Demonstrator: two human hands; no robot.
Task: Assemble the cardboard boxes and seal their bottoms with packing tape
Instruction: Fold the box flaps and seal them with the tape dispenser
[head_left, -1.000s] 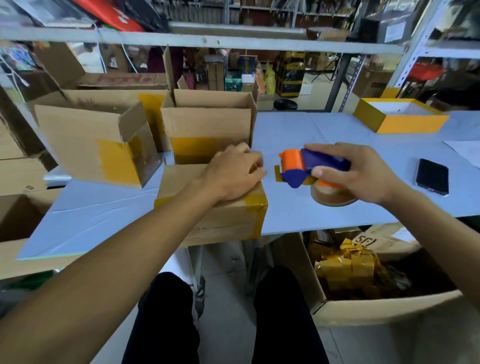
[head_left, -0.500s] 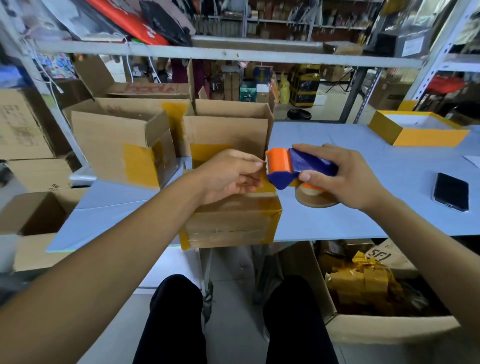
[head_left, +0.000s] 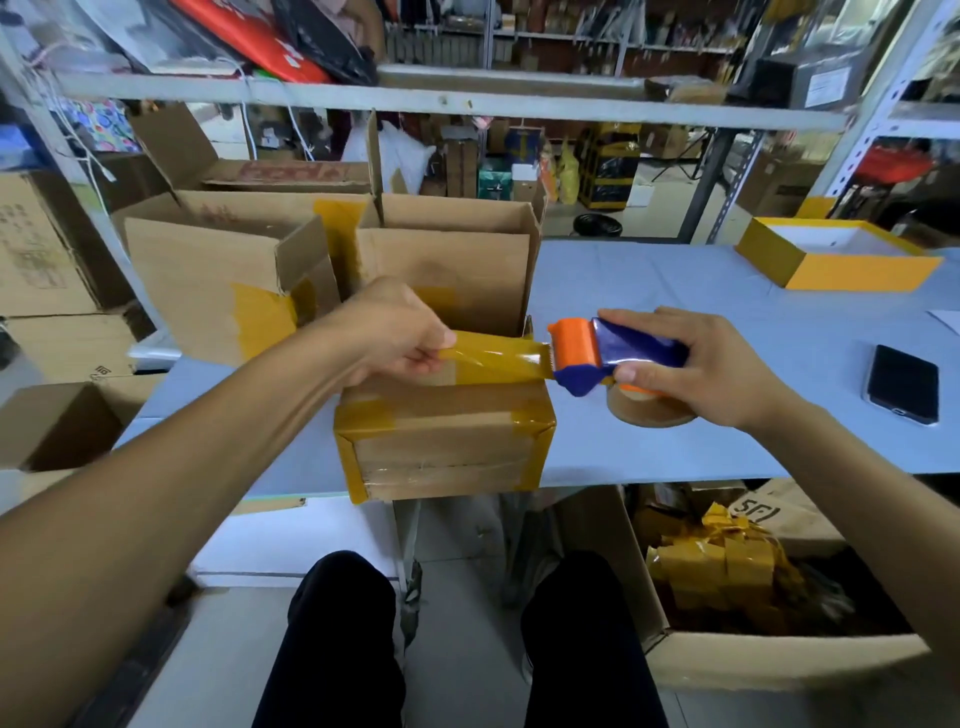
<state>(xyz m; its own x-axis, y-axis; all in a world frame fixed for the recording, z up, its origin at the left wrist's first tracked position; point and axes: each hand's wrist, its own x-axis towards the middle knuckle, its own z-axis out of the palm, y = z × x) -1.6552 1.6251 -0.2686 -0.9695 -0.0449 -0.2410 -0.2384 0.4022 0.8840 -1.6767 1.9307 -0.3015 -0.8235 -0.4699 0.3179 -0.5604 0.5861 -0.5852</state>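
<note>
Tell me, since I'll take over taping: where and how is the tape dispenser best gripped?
Grip the tape dispenser by its blue handle, from above and its right end, as the right hand does; the orange roller end and tape strip point left, so they stay free.

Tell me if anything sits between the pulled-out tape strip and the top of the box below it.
Nothing visible does. The tape strip, stretched between the left hand and the tape dispenser gripped by the right hand, hangs over the bare top of the cardboard box.
</note>
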